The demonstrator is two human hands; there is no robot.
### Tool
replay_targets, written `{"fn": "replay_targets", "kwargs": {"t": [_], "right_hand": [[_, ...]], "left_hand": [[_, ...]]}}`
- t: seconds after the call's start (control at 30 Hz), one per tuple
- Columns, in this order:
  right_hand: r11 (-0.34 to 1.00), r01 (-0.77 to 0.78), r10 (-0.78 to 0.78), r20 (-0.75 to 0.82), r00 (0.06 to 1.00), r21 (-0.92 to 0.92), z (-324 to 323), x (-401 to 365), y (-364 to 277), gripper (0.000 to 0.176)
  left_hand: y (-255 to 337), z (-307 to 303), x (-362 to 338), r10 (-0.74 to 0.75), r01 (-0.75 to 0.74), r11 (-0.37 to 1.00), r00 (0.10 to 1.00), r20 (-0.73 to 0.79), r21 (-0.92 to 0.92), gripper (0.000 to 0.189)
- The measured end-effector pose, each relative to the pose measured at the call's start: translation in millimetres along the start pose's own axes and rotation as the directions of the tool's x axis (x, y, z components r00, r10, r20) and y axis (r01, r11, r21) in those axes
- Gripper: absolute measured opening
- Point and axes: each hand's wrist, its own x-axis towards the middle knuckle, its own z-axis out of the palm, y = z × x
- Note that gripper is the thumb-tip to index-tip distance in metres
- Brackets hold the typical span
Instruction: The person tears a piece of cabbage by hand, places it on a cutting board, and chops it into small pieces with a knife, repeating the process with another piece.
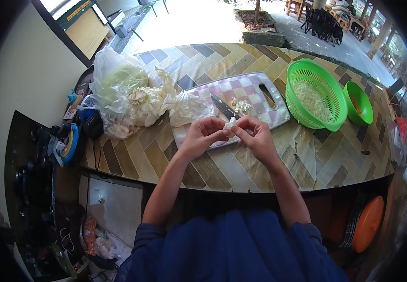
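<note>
My left hand (205, 135) and my right hand (255, 136) meet over the near edge of a checkered cutting board (250, 87). Between their fingertips they pinch a small white piece (230, 126), which looks like a bit of cauliflower. Just beyond the fingers a knife (223, 106) lies on the board, its handle hidden by my hands. White florets (242, 106) rest right of the blade. Pale leaves (191, 109) cover the board's left part, beside a leafy white head (142, 102).
A green basket (337, 110) holding pale shreds stands right of the board, with a green bowl (367, 110) of orange bits beyond it. Clear plastic bags (114, 70) with produce are at the left. An orange round object (368, 224) sits below the table, lower right.
</note>
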Motion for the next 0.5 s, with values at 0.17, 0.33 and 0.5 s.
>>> {"fn": "replay_targets", "kwargs": {"t": [0.17,0.33,0.5], "right_hand": [[0.989,-0.069,0.061,0.062,0.996,0.129,-2.1,-1.3,-1.1,0.012],[0.975,-0.115,0.109,0.041,0.993,0.188,-4.0,-2.1,3.6,0.012],[0.962,-0.143,0.145,0.007,0.989,0.234,-2.4,-3.6,3.8,0.012]], "left_hand": [[-1.0,2.0,-0.2,-0.027,0.024,0.998,0.998,-0.053,-0.057,0.018],[0.6,5.3,-0.4,-0.019,0.013,0.996,0.998,-0.06,-0.092,0.015],[2.8,8.2,-1.4,-0.016,0.008,0.993,0.998,-0.068,-0.114,0.014]]}}
